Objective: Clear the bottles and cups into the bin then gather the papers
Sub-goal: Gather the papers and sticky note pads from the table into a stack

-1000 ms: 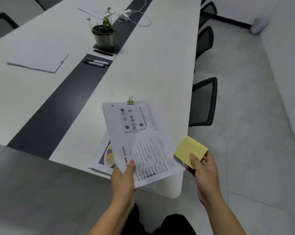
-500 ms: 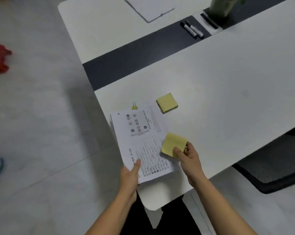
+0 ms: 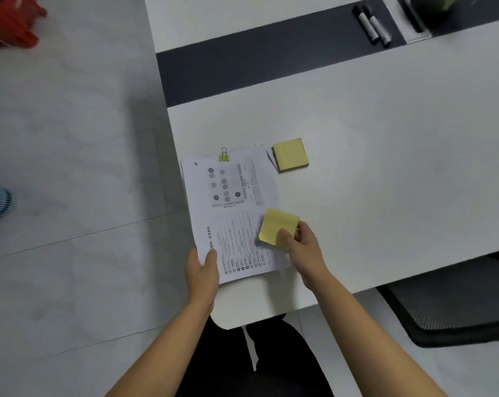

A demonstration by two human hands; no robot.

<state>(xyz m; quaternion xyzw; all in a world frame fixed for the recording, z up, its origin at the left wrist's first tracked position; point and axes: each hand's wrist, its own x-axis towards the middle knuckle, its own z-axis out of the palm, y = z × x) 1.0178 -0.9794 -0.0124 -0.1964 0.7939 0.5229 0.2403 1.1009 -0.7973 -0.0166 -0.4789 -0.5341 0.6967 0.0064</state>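
While the left hand grips the near left corner of the printed papers, thumb on top, the stack lies on the white table at its corner, bound by a yellow-green binder clip at the far edge. The right hand pinches a yellow sticky-note pad over the sheet's right side (whether the pad touches the paper I cannot tell). A second yellow pad sits just beyond the papers' far right corner, and two markers lie on the table's dark strip.
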